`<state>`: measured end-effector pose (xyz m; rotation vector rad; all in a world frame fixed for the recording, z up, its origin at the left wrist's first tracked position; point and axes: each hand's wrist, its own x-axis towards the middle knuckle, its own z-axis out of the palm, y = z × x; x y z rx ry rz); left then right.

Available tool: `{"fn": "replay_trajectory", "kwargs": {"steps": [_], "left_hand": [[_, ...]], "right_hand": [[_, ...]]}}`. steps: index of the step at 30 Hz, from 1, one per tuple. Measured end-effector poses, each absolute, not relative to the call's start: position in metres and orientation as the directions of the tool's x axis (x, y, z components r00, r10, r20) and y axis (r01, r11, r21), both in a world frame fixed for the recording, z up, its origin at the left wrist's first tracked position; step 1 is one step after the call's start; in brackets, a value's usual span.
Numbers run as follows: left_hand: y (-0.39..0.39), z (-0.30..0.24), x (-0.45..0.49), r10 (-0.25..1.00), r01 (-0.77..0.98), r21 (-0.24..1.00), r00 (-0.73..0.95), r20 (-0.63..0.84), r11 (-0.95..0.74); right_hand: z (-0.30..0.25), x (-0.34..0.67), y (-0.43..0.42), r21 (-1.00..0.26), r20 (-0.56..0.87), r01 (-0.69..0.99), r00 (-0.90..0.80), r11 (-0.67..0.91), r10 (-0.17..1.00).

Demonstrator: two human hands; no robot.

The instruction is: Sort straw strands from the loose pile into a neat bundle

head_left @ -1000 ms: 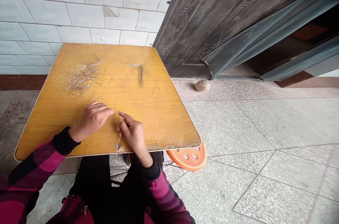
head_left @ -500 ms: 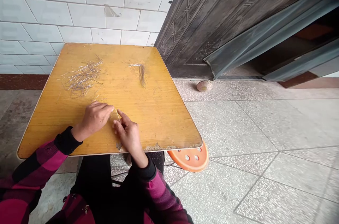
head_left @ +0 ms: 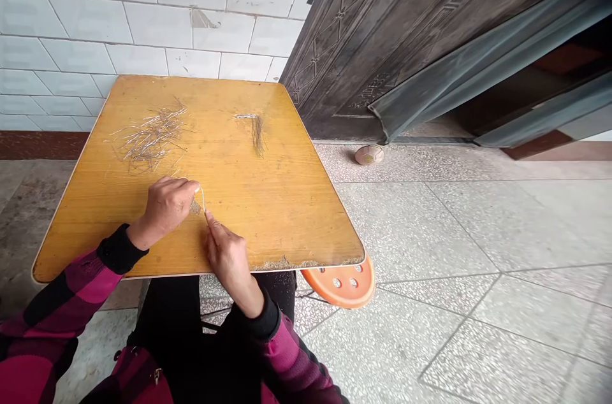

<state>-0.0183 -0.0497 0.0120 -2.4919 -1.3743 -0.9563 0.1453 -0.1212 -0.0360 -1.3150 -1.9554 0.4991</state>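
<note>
Okay, I've got the pale strand [head_left: 203, 197] bowed between both grips: left hand [head_left: 168, 203] pinching its upper end, right hand [head_left: 229, 259] the lower. Door [head_left: 342, 76] scrawl [head_left: 375, 90], right of them, unreadable; hands farther apart than half a second ago.

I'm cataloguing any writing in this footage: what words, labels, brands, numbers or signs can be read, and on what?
No text can be read with certainty.
Dark door: pale marks, perhaps handwritten digits, too small and blurred to read.
Table, orange stool, tiled wall: no lettering visible.
</note>
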Motion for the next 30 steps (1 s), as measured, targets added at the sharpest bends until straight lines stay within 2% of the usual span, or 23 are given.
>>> {"fn": "replay_trajectory", "kwargs": {"steps": [8,18,21,26,30], "left_hand": [[-0.050,0.014,-0.019,0.760,0.835,0.193,0.342,0.552,-0.516],[-0.046,0.018,-0.024,0.736,0.856,0.122,0.348,0.580,-0.502],[-0.044,0.012,-0.024,0.751,0.833,0.167,0.366,0.550,-0.528],[-0.041,0.003,-0.018,0.752,0.696,0.363,0.392,0.530,-0.619],[-0.040,0.004,-0.018,0.753,0.694,0.387,0.347,0.559,-0.607]], "right_hand": [[-0.035,0.139,-0.128,-0.728,0.309,0.577,-0.204,0.369,0.929],[-0.038,0.141,-0.168,-0.831,0.183,0.467,-0.284,0.302,0.941],[-0.034,0.151,-0.184,-0.893,0.103,0.399,-0.263,0.206,0.959],[-0.029,0.175,-0.189,-0.975,-0.041,0.223,-0.146,-0.007,0.988],[-0.024,0.197,-0.167,-0.971,-0.053,0.236,-0.024,-0.046,0.998]]}}
